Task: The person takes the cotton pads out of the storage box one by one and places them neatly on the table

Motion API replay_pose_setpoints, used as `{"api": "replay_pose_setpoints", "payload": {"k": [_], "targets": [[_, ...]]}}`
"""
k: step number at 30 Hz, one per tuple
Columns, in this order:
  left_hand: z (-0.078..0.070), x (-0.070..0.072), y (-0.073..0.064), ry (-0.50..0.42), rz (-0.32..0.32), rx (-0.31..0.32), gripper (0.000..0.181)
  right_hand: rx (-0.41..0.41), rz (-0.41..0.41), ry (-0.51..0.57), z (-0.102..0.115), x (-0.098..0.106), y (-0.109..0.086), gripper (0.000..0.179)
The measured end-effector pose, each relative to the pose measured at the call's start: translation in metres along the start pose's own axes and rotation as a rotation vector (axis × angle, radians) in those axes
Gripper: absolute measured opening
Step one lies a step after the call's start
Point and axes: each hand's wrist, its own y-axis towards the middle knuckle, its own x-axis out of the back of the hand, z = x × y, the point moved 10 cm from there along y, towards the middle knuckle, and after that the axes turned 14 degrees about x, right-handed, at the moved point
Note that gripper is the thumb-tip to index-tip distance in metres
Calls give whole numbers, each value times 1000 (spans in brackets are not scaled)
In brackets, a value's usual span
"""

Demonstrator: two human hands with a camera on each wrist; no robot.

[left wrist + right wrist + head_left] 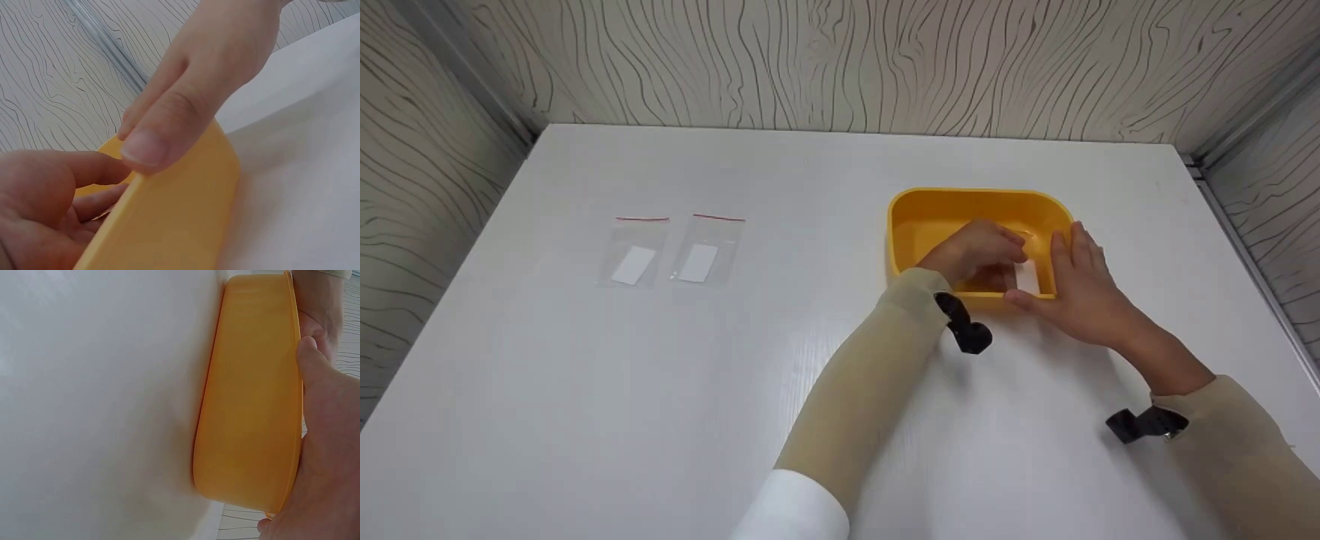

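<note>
My left hand (pixel 976 249) reaches down inside the yellow plastic container (pixel 911 225), its fingers curled. At its fingertips is a small clear plastic bag with a white card (pixel 1027 277) in it, near the container's right end; the hand hides part of the bag. My right hand (pixel 1084 296) grips the near right corner of the container, thumb over the near rim and fingers along the right side. The right wrist view shows the thumb on the rim and the outer yellow wall (pixel 253 399) standing on the table.
Two clear zip bags lie side by side on the left of the white table (pixel 660 390). A left bag (pixel 634 265) and a right bag (pixel 699 262) each hold a white card and have a red strip on top. A wood-patterned panel (pixel 840 67) rises behind the table.
</note>
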Motion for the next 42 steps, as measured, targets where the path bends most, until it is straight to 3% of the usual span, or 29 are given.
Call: {"api": "replay_pose_setpoints", "payload": {"k": [6,16,24,35,42], "targets": [[1,1,1,-41,-30,59,18,-14,8,-4,0,0,0,124],[-2,4,1,-30,-36,58,22,-17,6,-16,1,1,1,124],[-10,9,-2,-41,-9,8,31,-15,-3,-13,-1,1,0,126],[-12,13,-10,-61,-1,-6,36,-6,-11,4,-2,0,0,126],[-18,20,-16,-34,-9,-76,33,1,-17,8,-2,0,1,128]]}}
